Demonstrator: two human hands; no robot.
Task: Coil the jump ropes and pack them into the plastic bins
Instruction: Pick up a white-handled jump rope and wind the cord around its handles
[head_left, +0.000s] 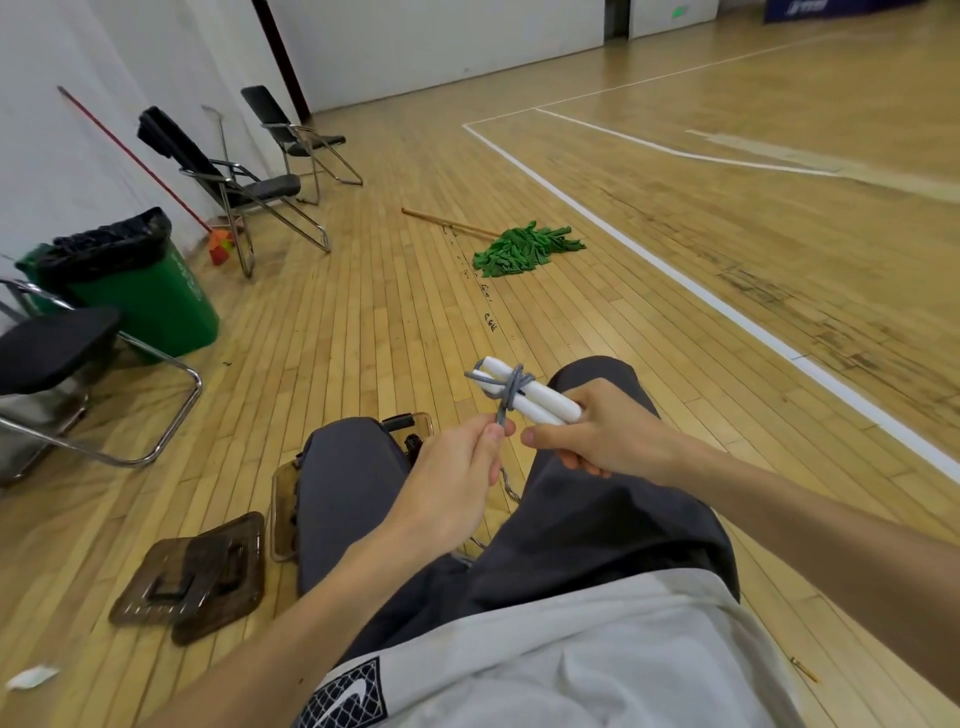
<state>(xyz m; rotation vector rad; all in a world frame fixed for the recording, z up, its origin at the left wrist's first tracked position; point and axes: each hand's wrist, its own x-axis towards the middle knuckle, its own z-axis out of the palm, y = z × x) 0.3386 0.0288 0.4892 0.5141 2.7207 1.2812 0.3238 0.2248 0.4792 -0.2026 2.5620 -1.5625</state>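
While the plastic bin (278, 512) sits partly hidden under the left leg, the left hand (452, 478) pinches the tail of the grey cord (511, 387) between thumb and fingertips. Pull steadily away from the white handles (550, 402), which the right hand (608, 439) clamps together in curled fingers, so the wrap cinches without slipping off.

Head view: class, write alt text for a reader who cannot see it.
A seated person's right hand holds two white jump-rope handles while the left hand pinches the grey rope wrapped around them. A brown plastic bin shows beneath the legs, two lids on the floor beside it.
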